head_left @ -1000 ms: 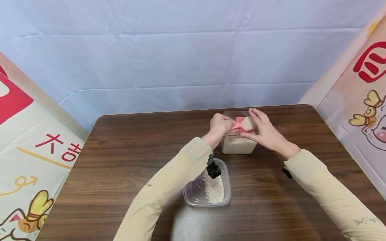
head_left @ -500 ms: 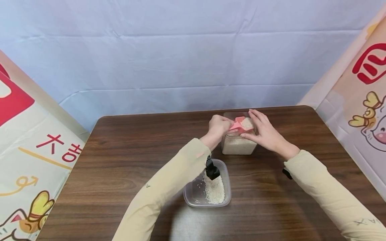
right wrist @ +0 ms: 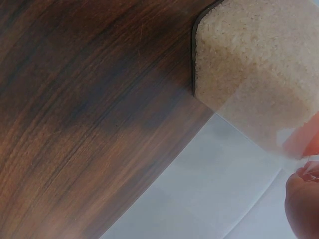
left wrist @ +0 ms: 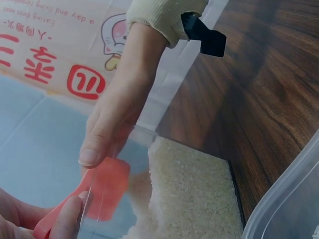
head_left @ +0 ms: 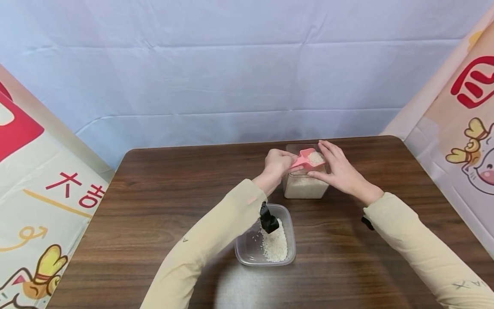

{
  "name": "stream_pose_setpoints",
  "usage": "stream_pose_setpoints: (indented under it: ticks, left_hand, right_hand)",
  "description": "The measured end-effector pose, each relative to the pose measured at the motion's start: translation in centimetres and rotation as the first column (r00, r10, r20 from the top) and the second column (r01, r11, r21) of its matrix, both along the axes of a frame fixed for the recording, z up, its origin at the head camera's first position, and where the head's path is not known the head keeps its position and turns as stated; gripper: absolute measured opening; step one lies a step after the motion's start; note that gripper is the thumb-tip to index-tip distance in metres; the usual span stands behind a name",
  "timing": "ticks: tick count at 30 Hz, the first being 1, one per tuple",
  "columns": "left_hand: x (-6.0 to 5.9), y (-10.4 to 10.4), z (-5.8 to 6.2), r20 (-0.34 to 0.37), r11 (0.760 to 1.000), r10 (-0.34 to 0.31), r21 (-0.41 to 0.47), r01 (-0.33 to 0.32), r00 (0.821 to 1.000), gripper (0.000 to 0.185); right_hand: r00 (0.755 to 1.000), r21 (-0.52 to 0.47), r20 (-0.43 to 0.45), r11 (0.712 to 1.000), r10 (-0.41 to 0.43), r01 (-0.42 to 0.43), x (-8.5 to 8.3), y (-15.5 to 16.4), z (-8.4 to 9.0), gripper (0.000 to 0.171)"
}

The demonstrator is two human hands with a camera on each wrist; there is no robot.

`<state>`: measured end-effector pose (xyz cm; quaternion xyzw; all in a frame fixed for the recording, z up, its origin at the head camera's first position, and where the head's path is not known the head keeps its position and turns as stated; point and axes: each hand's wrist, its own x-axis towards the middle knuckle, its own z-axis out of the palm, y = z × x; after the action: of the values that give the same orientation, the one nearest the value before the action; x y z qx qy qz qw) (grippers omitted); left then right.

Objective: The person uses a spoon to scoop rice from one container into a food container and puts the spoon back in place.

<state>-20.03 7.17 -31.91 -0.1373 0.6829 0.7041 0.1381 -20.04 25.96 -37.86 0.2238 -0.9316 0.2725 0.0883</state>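
My left hand [head_left: 278, 165] pinches the handle of a pink scoop [head_left: 305, 160] heaped with white rice [head_left: 317, 158]. The scoop is at the mouth of a tall clear container [head_left: 306, 189] about half filled with rice. Around that container's right side, my right hand [head_left: 339, 171] grips near the rim, thumb toward me and fingers toward the back. Through the clear wall, the left wrist view shows the pink scoop [left wrist: 107, 186] above the sloping rice [left wrist: 189, 194]. Only a bit of my right hand [right wrist: 304, 199] appears at the edge of the right wrist view.
Nearer to me on the wooden table [head_left: 173, 206] stands a shallow clear plastic box [head_left: 247, 253] with a heap of rice on its right side. My left forearm [head_left: 220, 236] passes over its left part. A pale cloth backdrop [head_left: 231, 77] hangs behind the table's far edge.
My left hand has shifted slightly left and toward me, drawing the scoop a little with it. The right hand stays at the tall container.
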Motion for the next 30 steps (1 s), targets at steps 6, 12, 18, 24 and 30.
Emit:
stream_pose_setpoints:
  ticks: [6,12,18,24,30]
  left_hand:
    - [0.2,-0.4,0.0,0.009,1.000,0.004,0.030,-0.004,1.000,0.014]
    - [0.4,-0.9,-0.1,0.002,0.998,-0.005,0.058,0.005,1.000,0.015]
    - [0.6,-1.4,0.0,0.016,0.998,-0.023,0.057,0.022,1.000,0.016]
    - [0.6,-1.9,0.1,0.027,0.994,-0.033,0.105,0.030,0.999,0.018]
    - [0.5,-2.3,0.0,0.033,0.992,-0.040,0.121,0.036,0.999,0.019]
  right_hand:
    - [1.000,-0.006,-0.006,1.000,0.002,-0.002,0.0,0.1,-0.1,0.094]
    - [1.000,-0.004,-0.007,1.000,0.007,-0.007,0.0,0.1,-0.1,0.093]
    - [1.000,-0.012,-0.020,1.000,0.020,-0.020,0.0,0.0,0.0,0.092]
    - [0.999,-0.008,-0.031,1.000,0.025,-0.025,0.0,0.0,0.0,0.092]
    - [0.999,-0.005,-0.028,1.000,0.025,-0.025,0.0,-0.1,0.0,0.091]
